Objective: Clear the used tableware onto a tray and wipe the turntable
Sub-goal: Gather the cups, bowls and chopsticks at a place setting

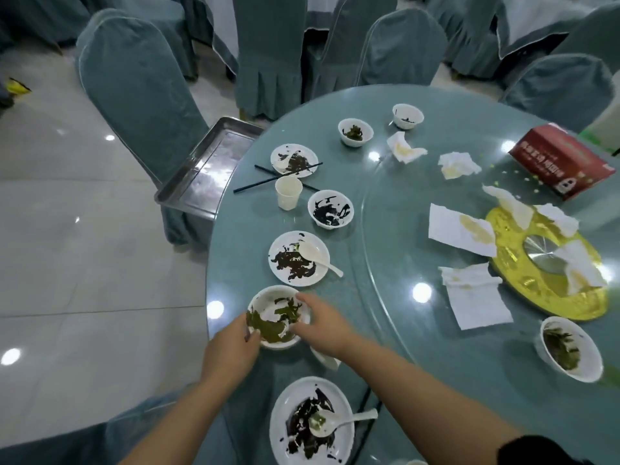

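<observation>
Two hands grip one bowl point(277, 317) of green scraps at the bench's point(402, 347) left edge: left hand point(231, 350) curled on its near-left rim, right hand point(322, 325) on its right rim. Beyond the edge, a tray point(208, 166) rests on a chair point(141, 92). Napkins point(461, 233) litter the turntable point(436, 182).

You're looking down into a banquet room of teal-covered chairs.
Pale glossy floor tiles point(84, 229) to your left throw back round ceiling-light glints. A covered chair point(134, 95) stands at the round glass worktop point(241, 236); more covered chairs point(399, 48) crowd behind it, with white-clothed tables barely visible beyond.
</observation>
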Demonstrator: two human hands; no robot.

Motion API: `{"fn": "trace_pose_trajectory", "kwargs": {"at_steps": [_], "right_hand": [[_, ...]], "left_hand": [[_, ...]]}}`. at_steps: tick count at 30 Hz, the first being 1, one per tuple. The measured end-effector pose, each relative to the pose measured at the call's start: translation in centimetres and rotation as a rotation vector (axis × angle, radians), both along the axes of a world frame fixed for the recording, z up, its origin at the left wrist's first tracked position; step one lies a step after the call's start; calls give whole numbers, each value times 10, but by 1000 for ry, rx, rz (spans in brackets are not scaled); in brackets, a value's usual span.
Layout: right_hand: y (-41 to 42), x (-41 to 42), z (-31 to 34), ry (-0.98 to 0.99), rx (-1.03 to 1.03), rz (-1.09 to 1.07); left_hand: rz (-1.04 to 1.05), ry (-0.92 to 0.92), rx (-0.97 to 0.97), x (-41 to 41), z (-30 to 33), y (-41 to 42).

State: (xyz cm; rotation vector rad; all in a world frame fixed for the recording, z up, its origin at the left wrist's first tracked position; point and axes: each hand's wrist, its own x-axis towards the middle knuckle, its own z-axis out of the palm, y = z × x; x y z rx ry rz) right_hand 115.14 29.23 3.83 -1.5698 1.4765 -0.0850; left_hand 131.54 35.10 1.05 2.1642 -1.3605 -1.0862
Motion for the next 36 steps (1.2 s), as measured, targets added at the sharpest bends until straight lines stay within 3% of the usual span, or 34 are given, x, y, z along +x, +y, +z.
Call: {"fn": "trace_pose_trajectory", "kwargs": {"at_steps": [7, 16, 21, 28, 36], "right_hand": [[-7, -4, -9, -5, 16, 13], [15, -38, 36, -42, -93, -50], [57, -74, 53, -41, -239, -155], [119, -136, 61, -108, -406, -352], [177, -215, 69, -96, -396, -549]], "left_hand": [[15, 110, 31, -2, -5, -6], [-10, 261, 9, -10, 35, -7], [-114, 392, 6, -35, 63, 6], [-327, 432, 11, -93, 94, 39], [-464, 405, 24, -179, 108, 70]]}}
